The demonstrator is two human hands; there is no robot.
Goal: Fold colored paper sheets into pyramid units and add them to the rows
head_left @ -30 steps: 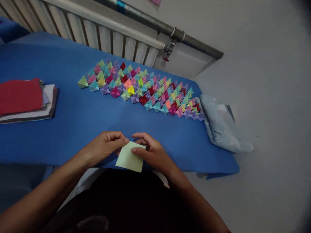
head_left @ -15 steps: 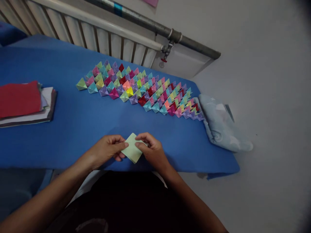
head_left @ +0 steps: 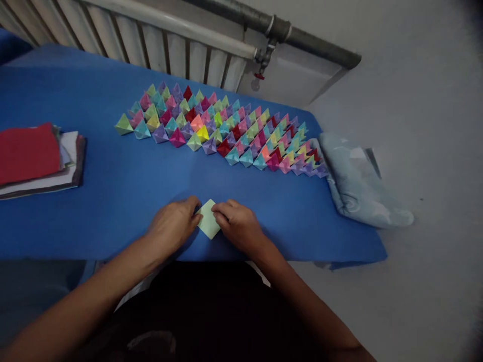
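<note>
Pale green paper [head_left: 209,219]: laid out as a diamond between the two hands, over the near part of the blue tabletop [head_left: 147,173]; one corner pointed at the folded paper rows [head_left: 222,128], the opposite one at the wearer's dark top [head_left: 204,311].
Long axis: cannot be settled; both side corners are partly covered by fingers.
Right hand [head_left: 241,224]: narrow grip, the paper's upper right edge pinched between thumb and forefinger.
Left hand [head_left: 173,223]: thumb and forefinger set at the left corner; whether it is pinched cannot be told.
Hard to make out: layers and creases in the paper; whether it is pressed flat or held just above the cloth.
Cut off: red-topped stack [head_left: 28,153], by the left side of the view.
Near edge: run close below the paper.
Room: plain blue shown between paper and rows, leftward to the stack, and rightward to the grey-blue bundle [head_left: 362,181].
</note>
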